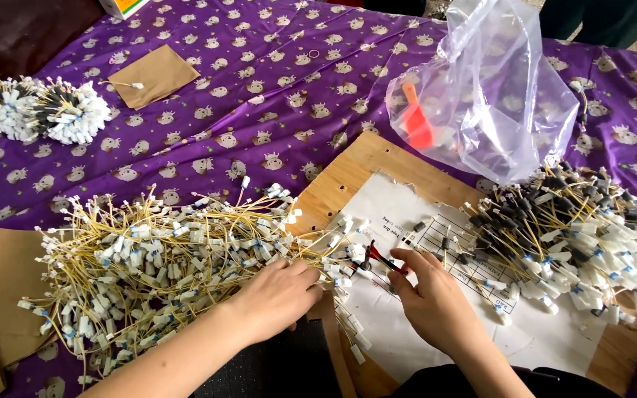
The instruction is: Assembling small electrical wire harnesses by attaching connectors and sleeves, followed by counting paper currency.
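Two hands work low: your left hand (278, 295), fingers curled together, presses the yellow-wired white-connector pile (156, 265) at nine o'clock; your right hand (433, 298) pinches small red-handled pliers (382, 259) over white paper (407, 324).

Head camera looks steeply down, close over the table (274, 81).

Your left hand (278, 295) rests on the pile of yellow wires (156, 258). Your right hand (429, 298) pinches a small red-handled tool (381, 259) over the white paper sheet (399, 214), beside a clear plastic bag (488, 96).
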